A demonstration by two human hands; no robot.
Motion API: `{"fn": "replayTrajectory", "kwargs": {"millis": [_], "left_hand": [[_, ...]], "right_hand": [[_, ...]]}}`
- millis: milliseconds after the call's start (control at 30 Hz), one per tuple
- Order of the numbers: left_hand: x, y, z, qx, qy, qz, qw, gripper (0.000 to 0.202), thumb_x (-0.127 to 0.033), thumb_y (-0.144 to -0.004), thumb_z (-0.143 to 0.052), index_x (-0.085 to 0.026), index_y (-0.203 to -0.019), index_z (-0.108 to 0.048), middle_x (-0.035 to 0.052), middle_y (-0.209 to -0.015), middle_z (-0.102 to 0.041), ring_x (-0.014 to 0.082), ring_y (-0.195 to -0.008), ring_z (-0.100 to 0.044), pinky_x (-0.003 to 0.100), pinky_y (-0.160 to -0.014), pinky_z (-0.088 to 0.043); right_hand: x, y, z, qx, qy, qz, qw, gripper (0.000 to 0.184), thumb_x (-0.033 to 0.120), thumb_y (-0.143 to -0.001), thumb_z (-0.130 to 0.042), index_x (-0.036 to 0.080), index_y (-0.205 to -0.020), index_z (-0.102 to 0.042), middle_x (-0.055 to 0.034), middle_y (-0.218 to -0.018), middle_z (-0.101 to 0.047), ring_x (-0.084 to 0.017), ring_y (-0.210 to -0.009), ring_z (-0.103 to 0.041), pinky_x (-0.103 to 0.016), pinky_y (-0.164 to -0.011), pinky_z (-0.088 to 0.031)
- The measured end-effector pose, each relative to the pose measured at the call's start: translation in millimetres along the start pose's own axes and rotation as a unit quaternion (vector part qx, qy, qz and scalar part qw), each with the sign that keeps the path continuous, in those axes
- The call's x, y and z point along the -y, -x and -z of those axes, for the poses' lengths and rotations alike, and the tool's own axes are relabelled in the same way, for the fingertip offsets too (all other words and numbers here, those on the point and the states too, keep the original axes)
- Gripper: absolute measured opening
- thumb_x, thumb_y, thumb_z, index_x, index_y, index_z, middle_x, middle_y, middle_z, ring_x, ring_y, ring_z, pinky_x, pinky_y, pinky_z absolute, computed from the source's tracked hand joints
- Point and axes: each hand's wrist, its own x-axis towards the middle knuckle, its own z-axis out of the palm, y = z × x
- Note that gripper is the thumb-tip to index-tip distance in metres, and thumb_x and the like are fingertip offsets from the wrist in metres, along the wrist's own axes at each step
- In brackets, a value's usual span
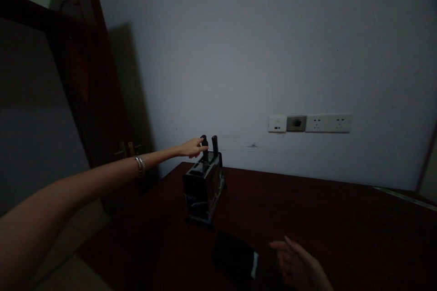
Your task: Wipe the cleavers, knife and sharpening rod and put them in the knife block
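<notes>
My left hand (192,148), with a silver bracelet on its wrist, reaches out to a dark knife block (198,195) on the table. Its fingers are closed around the black handle of a knife (205,152) that stands upright in the block's top. A second black handle (215,144) sticks up just behind it, untouched. The blades are hidden inside the block. Low at the right, my right hand (297,263) hovers with its fingers apart and loosely bent, holding nothing. Left of it lies a black, cloth-like item (235,257) with a white strip at one end.
The dark red table (290,209) reaches back to a pale wall (239,54). Sockets and switch plates (327,123) are set in the wall above it. To the left stands a dark door (99,82) with a handle, beside the table's left edge. The light is dim.
</notes>
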Motion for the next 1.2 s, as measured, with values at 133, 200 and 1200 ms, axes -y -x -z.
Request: {"fn": "replayTrajectory", "kwargs": {"millis": [133, 200, 1200], "left_hand": [[3.9, -1.0, -5.2, -0.006, 0.037, -0.002, 0.999, 0.029, -0.039, -0.077, -0.047, -0.015, -0.093, -0.047, -0.0022, -0.045, -0.053, 0.0092, -0.030, -0.042, 0.019, -0.034, -0.026], [5.3, -0.9, -9.4, -0.019, 0.049, -0.003, 0.999, 0.027, -0.038, -0.077, -0.046, -0.015, -0.091, -0.046, -0.0023, -0.045, -0.052, 0.0087, -0.030, -0.042, 0.019, -0.034, -0.026], [32.2, 34.4, -4.4, -0.358, 0.335, -0.025, 0.871, 0.031, -0.039, -0.072, -0.045, -0.016, -0.093, -0.049, -0.0079, -0.043, -0.044, 0.0065, -0.033, -0.038, 0.017, -0.035, -0.026]], "right_hand": [[0.4, -0.9, -1.3, -0.001, -0.014, -0.005, 1.000, 0.042, 0.052, -0.056, -0.069, 0.014, -0.074, -0.068, 0.0022, -0.047, -0.053, -0.008, -0.044, -0.048, -0.021, -0.044, -0.031], [1.0, -0.9, -1.3, -0.001, -0.020, -0.014, 1.000, 0.040, 0.050, -0.058, -0.069, 0.015, -0.074, -0.068, 0.0024, -0.048, -0.054, -0.008, -0.045, -0.048, -0.021, -0.044, -0.032], [1.0, -2.0, 2.7, -0.023, -0.015, 0.009, 1.000, 0.039, 0.049, -0.060, -0.068, 0.013, -0.075, -0.068, 0.0012, -0.051, -0.056, -0.008, -0.047, -0.050, -0.021, -0.045, -0.033]]}}
